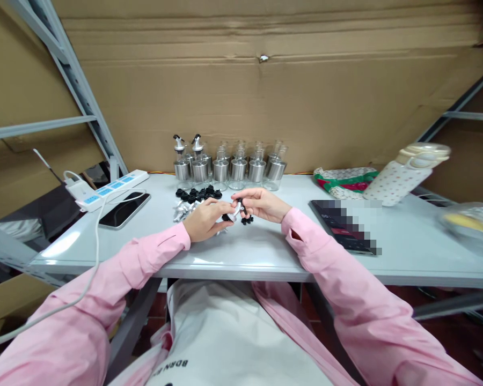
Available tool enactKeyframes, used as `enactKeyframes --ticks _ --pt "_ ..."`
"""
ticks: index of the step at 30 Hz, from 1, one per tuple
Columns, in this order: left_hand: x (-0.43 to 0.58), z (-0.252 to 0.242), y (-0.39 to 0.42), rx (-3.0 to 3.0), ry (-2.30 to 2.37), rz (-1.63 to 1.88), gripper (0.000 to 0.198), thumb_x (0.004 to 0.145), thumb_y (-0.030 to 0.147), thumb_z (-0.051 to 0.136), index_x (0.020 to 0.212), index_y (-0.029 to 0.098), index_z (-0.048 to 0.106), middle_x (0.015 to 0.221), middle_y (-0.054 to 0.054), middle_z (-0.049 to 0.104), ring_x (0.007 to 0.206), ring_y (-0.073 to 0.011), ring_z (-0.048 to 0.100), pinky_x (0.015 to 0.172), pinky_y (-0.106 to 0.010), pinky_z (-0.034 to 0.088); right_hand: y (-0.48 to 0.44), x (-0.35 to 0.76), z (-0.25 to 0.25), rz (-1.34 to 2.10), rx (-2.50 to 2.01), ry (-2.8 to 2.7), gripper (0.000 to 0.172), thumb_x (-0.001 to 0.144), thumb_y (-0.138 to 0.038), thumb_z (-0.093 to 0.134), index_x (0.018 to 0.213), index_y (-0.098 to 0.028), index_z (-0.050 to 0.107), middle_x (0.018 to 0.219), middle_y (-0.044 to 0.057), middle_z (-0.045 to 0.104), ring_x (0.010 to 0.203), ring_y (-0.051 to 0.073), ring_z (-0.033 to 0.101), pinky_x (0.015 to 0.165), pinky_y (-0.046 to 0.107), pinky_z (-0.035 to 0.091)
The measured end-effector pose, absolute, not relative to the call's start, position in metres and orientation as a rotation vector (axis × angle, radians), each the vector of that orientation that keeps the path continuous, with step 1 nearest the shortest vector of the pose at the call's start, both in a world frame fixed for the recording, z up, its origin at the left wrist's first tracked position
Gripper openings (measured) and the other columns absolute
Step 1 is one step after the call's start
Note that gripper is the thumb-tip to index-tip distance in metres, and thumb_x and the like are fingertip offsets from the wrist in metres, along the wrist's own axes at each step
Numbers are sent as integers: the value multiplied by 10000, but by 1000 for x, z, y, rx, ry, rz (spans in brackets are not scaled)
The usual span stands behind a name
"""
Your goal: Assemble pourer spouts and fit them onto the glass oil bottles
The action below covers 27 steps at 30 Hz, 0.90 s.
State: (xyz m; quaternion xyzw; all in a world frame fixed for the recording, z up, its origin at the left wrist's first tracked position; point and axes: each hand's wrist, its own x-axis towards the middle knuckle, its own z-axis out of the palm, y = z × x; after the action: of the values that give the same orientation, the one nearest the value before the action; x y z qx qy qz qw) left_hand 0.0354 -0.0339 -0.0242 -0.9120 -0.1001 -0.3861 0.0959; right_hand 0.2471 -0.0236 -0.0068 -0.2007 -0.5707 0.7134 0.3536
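Observation:
Over the middle of the table, my left hand [209,219] pinches the base of a silver and black bottle pourer [237,210]. My right hand [261,205] has its fingers closed on the black cap at the top of the same pourer; the fingers partly cover it. Beneath and beside my hands lie silver pourer spouts [182,212], a pile of black stoppers [199,193] and a few small black caps [247,220]. Behind them stand several glass bottles with steel sleeves [238,170]. Two at the left carry pourers [197,142] on their necks.
To the left are a phone [124,209] and a white power strip [112,188] with a cable running over my left arm. A tablet-like device [342,225], a patterned cloth bag [342,182], a tilted dotted flask [400,177] and a plastic-covered bowl [473,228] are on the right.

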Motion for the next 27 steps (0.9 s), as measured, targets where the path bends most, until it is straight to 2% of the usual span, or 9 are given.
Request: enactKeyframes --ticks 5,10,14,19,27 --pt "35 -25 -34 -2713 -357 -1141 213 898 305 465 1068 176 460 986 -78 672 895 -167 634 796 -339 447 -24 247 -7 1835 -531 -1460 331 621 -240 784 933 -176 697 847 27 698 638 84 649 611 195 536" --pt "35 -25 -33 -2724 -426 -1132 211 900 316 453 1057 175 464 1004 -86 667 937 -171 627 809 -344 443 -24 245 -8 1793 -535 -1437 325 629 -245 780 937 -180 698 870 33 694 672 82 641 659 211 528" --pt "35 -23 -34 -2671 -413 -1166 199 888 291 479 1047 173 460 990 -81 671 927 -167 632 794 -331 439 -23 244 -9 1759 -529 -1434 311 625 -245 782 920 -184 706 866 25 694 654 79 637 635 200 520" --pt "34 -24 -35 -2660 -450 -1126 206 892 311 463 1047 175 463 977 -77 679 823 -159 644 815 -349 423 -22 245 -9 1796 -543 -1436 342 615 -243 788 939 -176 703 812 27 692 632 74 620 592 189 510" --pt "34 -24 -35 -2621 -450 -1120 198 889 306 466 1039 177 468 973 -69 683 762 -153 639 811 -354 419 -23 245 -8 1804 -553 -1451 465 569 -189 806 1017 -178 682 813 18 688 635 77 624 605 194 525"
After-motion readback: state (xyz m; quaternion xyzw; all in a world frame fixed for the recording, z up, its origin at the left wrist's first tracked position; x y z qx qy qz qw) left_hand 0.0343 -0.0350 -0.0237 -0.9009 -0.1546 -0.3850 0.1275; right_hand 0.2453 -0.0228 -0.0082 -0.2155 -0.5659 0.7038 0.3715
